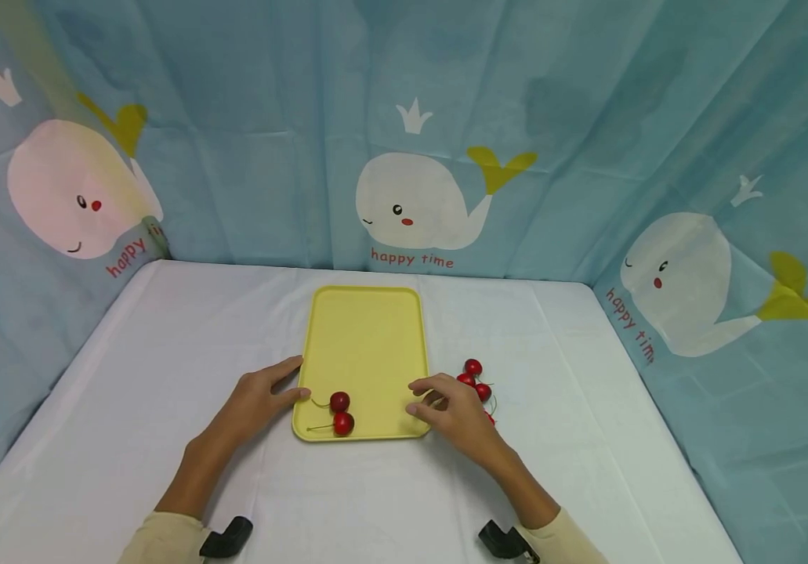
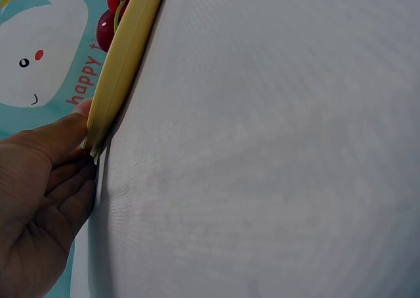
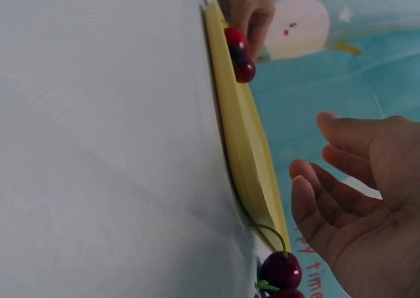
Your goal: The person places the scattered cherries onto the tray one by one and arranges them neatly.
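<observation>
A yellow tray lies on the white cloth, with two red cherries near its front left corner, their stems pointing left. At the left rim, my left hand grips the tray, thumb over the edge and the other fingers along the outside. My right hand hovers by the tray's front right edge. In the right wrist view its fingers are loosely bent, apart from the thumb, and hold nothing. Beside the tray on the right, a group of several cherries is partly hidden behind that hand.
The white cloth-covered table extends around the tray on all sides. Behind and at both sides hangs a blue curtain printed with whales. Black devices are strapped at both wrists.
</observation>
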### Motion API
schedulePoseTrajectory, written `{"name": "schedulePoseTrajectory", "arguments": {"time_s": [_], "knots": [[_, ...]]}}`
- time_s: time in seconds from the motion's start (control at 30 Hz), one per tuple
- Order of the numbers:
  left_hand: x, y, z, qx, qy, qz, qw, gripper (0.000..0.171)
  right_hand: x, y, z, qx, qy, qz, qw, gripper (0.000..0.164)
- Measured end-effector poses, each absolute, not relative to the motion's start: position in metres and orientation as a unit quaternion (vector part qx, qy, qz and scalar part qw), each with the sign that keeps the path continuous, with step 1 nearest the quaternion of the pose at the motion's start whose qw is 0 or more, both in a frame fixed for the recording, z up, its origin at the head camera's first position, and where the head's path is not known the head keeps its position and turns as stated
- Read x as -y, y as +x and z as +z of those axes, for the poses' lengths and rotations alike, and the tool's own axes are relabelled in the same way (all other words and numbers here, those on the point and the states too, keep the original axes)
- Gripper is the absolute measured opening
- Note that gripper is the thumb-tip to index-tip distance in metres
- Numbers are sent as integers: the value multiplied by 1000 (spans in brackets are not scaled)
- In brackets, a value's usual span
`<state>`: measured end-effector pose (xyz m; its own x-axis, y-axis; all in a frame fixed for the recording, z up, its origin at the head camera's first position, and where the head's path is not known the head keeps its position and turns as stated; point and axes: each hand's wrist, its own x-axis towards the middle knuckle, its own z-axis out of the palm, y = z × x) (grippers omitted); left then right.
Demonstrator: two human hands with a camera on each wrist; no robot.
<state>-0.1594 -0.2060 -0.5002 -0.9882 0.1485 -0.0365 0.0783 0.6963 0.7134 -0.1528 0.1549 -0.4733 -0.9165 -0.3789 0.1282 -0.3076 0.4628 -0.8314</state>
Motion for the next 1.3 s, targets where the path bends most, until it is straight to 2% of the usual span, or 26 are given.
{"name": "schedulePoseTrajectory", "arguments": {"time_s": [0.6, 0.9, 1.3], "knots": [[207, -159, -501, -919, 63, 386, 47, 76, -189, -143, -471, -872, -195, -448, -16, 29], [207, -159, -502, -917, 61, 391, 49, 76, -205, -139, -475, -878, -196, -433, -49, 33], [206, -158, -500, -919, 62, 388, 44, 75, -223, -130, -481, -893, -160, -414, -76, 32]]}}
